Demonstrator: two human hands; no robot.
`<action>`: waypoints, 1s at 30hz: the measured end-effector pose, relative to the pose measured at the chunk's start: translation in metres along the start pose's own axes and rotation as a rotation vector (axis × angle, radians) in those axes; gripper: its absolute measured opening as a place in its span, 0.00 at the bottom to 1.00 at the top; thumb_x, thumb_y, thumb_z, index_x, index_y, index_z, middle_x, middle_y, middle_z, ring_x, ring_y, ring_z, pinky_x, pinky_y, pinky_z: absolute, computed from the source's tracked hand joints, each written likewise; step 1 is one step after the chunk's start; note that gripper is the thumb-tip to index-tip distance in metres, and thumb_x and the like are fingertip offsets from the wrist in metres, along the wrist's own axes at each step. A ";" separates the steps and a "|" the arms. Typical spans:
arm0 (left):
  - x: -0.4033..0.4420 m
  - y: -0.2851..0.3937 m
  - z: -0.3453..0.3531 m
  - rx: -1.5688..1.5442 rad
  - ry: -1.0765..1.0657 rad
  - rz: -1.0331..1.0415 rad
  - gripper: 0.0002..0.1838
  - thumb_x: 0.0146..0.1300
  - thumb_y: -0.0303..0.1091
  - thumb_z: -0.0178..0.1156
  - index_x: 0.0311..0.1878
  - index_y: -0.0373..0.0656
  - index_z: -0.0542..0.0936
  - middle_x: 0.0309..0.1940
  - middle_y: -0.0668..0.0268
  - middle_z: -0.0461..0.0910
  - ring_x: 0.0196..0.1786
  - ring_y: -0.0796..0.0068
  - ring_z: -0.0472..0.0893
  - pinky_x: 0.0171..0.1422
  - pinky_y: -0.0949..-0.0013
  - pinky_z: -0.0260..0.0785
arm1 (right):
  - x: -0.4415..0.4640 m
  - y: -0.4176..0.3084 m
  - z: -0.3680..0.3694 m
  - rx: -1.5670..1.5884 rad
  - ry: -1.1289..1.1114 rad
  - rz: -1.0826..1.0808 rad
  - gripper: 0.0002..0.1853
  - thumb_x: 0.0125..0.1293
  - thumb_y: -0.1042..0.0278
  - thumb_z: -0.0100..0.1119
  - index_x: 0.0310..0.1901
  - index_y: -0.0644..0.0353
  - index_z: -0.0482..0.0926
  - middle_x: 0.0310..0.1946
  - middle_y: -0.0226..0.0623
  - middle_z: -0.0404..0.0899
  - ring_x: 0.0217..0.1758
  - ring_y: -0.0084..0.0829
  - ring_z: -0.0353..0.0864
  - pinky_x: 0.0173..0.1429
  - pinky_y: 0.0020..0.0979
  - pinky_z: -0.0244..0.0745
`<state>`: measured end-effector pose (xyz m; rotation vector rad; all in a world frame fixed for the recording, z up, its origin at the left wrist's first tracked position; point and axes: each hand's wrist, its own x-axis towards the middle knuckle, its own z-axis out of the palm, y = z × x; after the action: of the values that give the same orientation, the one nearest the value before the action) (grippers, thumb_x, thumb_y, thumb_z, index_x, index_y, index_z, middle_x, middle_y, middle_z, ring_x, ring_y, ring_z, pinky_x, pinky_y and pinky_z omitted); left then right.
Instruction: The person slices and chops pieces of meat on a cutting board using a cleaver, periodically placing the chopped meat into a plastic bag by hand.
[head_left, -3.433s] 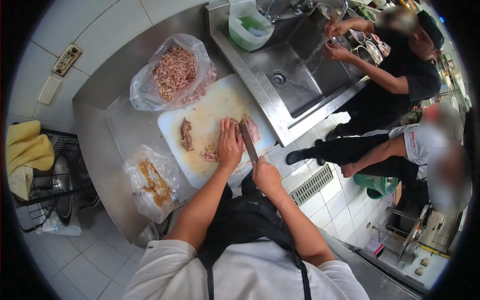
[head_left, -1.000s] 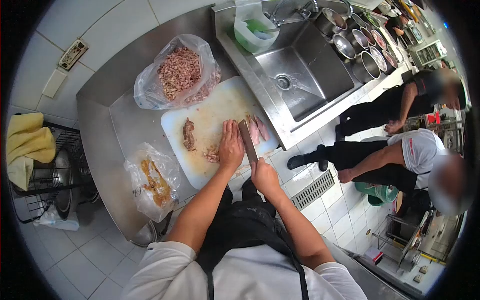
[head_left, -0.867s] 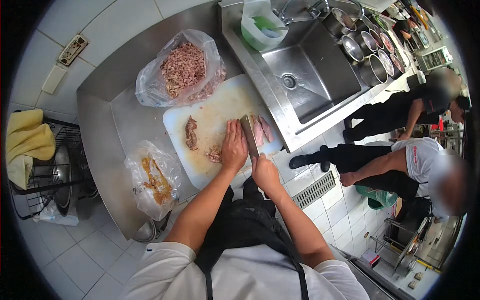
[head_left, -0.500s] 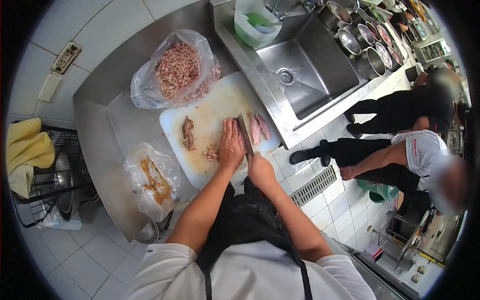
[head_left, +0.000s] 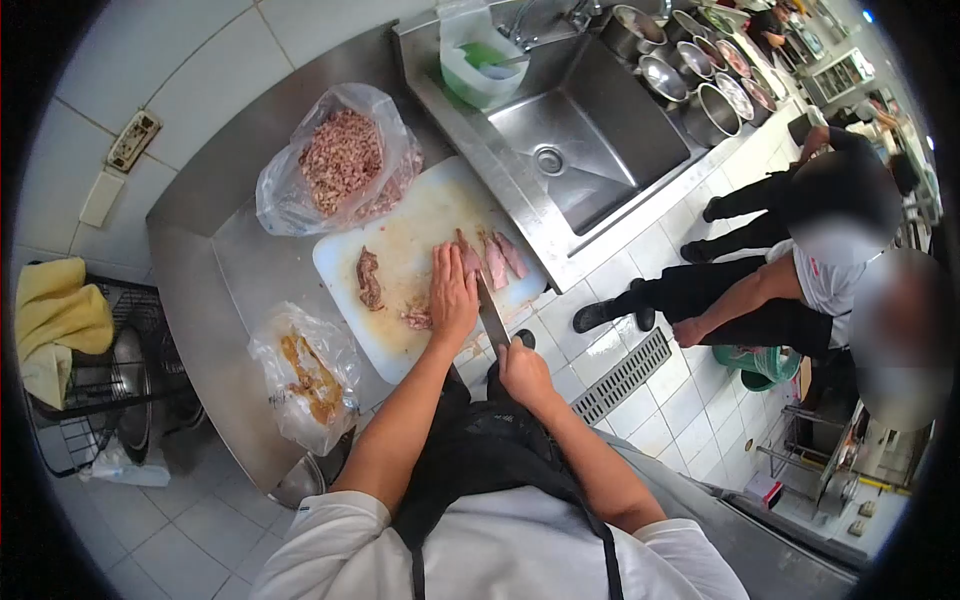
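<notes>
Lies on the pale cutting board (head_left: 450, 205), this dark pink meat piece (head_left: 468, 254), toward the sink side, with the knife (head_left: 490, 312) at its near end. Rests the left hand (head_left: 453, 297) palm down beside and partly over the meat piece, fingers straight and uncurled; cannot tell how much is covered. Clamps the right hand (head_left: 524, 372) round the knife handle, with the blade angled away from the body. Shows two pink strips (head_left: 497, 262) just beyond the blade, a browner strip (head_left: 369, 279) at the board's left side, and chopped bits (head_left: 416, 317) near the left wrist. Has a clear bag (head_left: 283, 198) of diced meat (head_left: 343, 160) at the board's far left corner, and another plastic bag (head_left: 328, 425), with yellowish-brown contents, on the steel counter (head_left: 215, 345) to the left. Shows farther out a steel sink (head_left: 610, 125), with a green-tinted container (head_left: 484, 78) at its left edge and metal pots (head_left: 712, 116) at its right. Includes two other people at the right, well apart from the board.
</notes>
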<state>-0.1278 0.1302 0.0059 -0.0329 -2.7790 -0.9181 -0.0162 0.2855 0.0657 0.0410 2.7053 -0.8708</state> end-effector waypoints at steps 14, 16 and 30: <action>0.025 -0.003 -0.047 0.192 -0.067 0.227 0.22 0.62 0.30 0.63 0.60 0.37 0.82 0.72 0.46 0.72 0.79 0.39 0.66 0.86 0.43 0.54 | -0.036 -0.004 -0.079 -0.023 0.300 -0.002 0.15 0.79 0.61 0.56 0.39 0.68 0.75 0.25 0.63 0.82 0.30 0.67 0.83 0.38 0.62 0.77; 0.039 -0.007 -0.037 0.126 -0.091 0.476 0.18 0.62 0.27 0.62 0.56 0.37 0.82 0.68 0.48 0.75 0.77 0.42 0.69 0.86 0.44 0.55 | -0.048 0.007 -0.087 0.011 0.346 0.034 0.16 0.79 0.61 0.56 0.39 0.68 0.75 0.25 0.64 0.81 0.30 0.67 0.83 0.38 0.63 0.76; 0.108 -0.014 -0.039 0.238 -0.545 1.015 0.17 0.48 0.28 0.71 0.44 0.42 0.81 0.46 0.58 0.81 0.58 0.55 0.81 0.70 0.53 0.70 | -0.145 0.080 -0.060 0.032 0.444 0.305 0.16 0.79 0.58 0.57 0.42 0.67 0.76 0.28 0.65 0.82 0.34 0.69 0.83 0.41 0.64 0.74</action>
<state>-0.2266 0.0910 0.0507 -1.6663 -2.6517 -0.3122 0.1152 0.3945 0.1082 0.7132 2.9632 -0.8938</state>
